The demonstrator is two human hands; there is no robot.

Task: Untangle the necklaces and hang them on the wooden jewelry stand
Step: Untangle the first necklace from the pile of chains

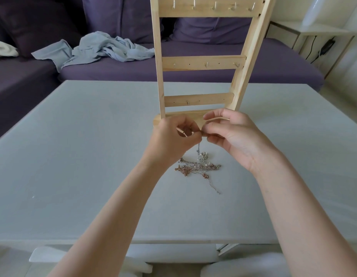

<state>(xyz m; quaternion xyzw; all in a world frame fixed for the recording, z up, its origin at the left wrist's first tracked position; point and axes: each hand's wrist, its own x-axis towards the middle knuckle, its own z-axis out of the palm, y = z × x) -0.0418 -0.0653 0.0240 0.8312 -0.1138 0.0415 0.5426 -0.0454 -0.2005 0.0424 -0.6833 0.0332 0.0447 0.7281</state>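
We pinch chain end with left hand (pixel 173 136), right hand (pixel 229 134); necklace tangle (pixel 197 166) before wooden jewelry stand (pixel 203 62); hooks bare, nothing hung.

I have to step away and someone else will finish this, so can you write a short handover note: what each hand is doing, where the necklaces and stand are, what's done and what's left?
Left hand: pinching a thin chain, raised above the table.
Right hand: pinching the same chain right beside the left fingers.
Chain: runs down from the fingers into the tangled necklaces, silver and rose-gold, lying on the grey table just below the hands.
Wooden jewelry stand: upright behind the hands; every visible hook is bare.
Done: nothing hung yet; one chain is being worked loose.
Left: separate each necklace and hang them all on the hooks.
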